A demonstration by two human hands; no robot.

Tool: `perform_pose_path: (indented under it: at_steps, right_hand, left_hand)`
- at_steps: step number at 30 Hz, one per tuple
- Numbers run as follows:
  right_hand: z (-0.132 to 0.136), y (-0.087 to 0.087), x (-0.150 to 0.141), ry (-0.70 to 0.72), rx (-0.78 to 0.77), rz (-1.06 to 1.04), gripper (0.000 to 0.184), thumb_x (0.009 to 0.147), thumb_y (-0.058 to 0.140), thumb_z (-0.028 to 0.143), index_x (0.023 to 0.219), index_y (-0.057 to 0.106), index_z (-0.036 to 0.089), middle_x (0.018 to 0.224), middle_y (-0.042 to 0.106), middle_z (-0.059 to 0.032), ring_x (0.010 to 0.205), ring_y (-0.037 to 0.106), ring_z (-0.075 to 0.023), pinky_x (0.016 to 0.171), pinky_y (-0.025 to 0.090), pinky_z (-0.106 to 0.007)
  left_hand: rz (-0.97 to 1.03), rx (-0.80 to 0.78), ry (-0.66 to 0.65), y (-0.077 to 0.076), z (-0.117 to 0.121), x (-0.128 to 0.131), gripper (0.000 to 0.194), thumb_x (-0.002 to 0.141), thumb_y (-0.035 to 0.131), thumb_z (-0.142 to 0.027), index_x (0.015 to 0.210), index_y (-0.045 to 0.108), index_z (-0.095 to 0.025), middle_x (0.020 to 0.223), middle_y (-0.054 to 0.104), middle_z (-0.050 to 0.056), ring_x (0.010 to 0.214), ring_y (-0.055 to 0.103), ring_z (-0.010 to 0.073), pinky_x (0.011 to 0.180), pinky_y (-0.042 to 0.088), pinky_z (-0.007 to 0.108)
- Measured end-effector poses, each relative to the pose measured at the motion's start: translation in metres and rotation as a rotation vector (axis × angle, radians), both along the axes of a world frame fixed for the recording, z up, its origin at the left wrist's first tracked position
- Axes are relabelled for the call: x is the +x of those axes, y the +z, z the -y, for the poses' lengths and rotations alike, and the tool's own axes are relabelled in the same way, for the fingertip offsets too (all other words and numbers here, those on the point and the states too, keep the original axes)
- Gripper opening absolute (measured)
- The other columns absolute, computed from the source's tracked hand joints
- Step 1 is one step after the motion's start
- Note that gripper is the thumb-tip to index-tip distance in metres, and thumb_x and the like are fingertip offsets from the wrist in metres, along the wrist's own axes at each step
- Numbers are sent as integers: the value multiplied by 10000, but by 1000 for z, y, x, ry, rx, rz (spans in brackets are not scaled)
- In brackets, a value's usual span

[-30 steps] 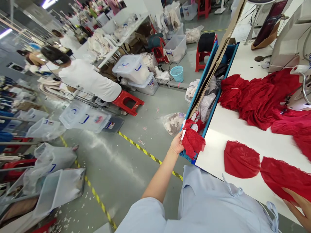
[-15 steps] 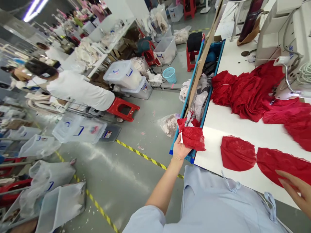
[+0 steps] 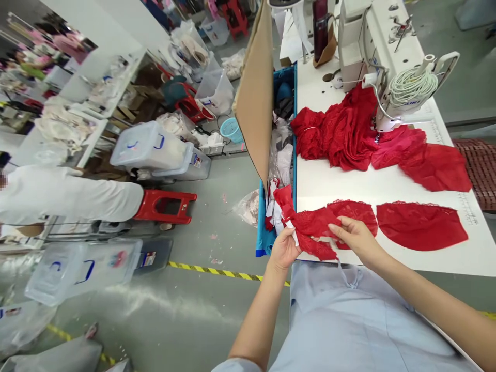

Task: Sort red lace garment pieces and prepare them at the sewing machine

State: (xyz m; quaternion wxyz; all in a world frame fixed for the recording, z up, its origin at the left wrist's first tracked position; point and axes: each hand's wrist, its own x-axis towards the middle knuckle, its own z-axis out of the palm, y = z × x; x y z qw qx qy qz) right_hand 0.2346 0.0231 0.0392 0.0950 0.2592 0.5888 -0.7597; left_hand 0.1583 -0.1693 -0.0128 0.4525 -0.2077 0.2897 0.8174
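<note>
My left hand (image 3: 284, 249) is closed on a bunch of red lace fabric pieces (image 3: 284, 201) with a white strip among them, over the table's left edge. With thumb and fingers pinched, my right hand (image 3: 354, 235) holds the right end of one red lace piece (image 3: 313, 222), which stretches between both hands. Just beyond, a cut red panel (image 3: 358, 209) lies on the white table, partly covered by my right hand and the held lace. Beside it a second red panel (image 3: 420, 225) with a scalloped lace edge lies flat.
Red fabric (image 3: 344, 134) is heaped by a sewing machine (image 3: 387, 67), with a pinkish-red length trailing right. A blue-framed cloth bin (image 3: 261, 240) with a cardboard sheet (image 3: 253, 93) hangs along the table's left side. A person in white (image 3: 70, 201) sits left near a red stool (image 3: 166, 206).
My right hand has moved left from the right-hand red panel and now grips an end of the lace by my left hand. The view has swung right.
</note>
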Motion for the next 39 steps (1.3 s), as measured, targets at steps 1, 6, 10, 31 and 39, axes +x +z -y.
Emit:
perform_pose_path:
  at_steps: [1, 6, 10, 31, 39]
  right_hand:
    - [-3, -3, 1, -51, 17, 6, 504, 648, 733, 690, 718, 612, 206, 667, 627, 9, 624, 560, -151, 606, 478, -301]
    - [-16, -9, 2, -147, 1, 41, 476, 648, 757, 665, 671, 629, 207, 683, 609, 13, 683, 554, -133, 626, 476, -250]
    - [-14, -12, 3, -214, -160, 59, 424, 603, 818, 610, 722, 686, 225, 784, 683, 1, 774, 621, -150, 685, 532, -255]
    - [23, -13, 32, 668, 614, -302, 239, 884, 448, 200, 647, 440, 233, 551, 452, 31, 484, 346, -128, 507, 233, -269]
    - [15, -24, 30, 373, 342, -111, 116, 840, 508, 298, 743, 512, 235, 613, 535, 35, 570, 466, -146, 549, 334, -265]
  left_hand:
    - [-2, -6, -31, 3, 1, -2, 490, 851, 433, -147, 1316, 584, -168, 1215, 718, 100, 1313, 545, 281, 1153, 351, 509]
    - [-8, -55, -83, 15, 5, -6, 492, 885, 424, -154, 1362, 543, -168, 1229, 708, 118, 1242, 601, 316, 1111, 390, 561]
    - [2, -89, -47, 21, 1, -5, 460, 929, 391, -151, 1363, 538, -188, 1175, 734, 100, 1201, 634, 295, 1090, 421, 553]
    - [75, -99, 29, 10, 11, -3, 481, 1028, 298, -319, 1393, 519, -98, 1157, 737, 134, 1217, 628, 228, 1132, 406, 378]
    - [31, -170, 89, 5, 10, -5, 439, 1011, 376, -257, 1419, 495, -145, 1158, 741, 107, 1182, 650, 222, 1100, 440, 383]
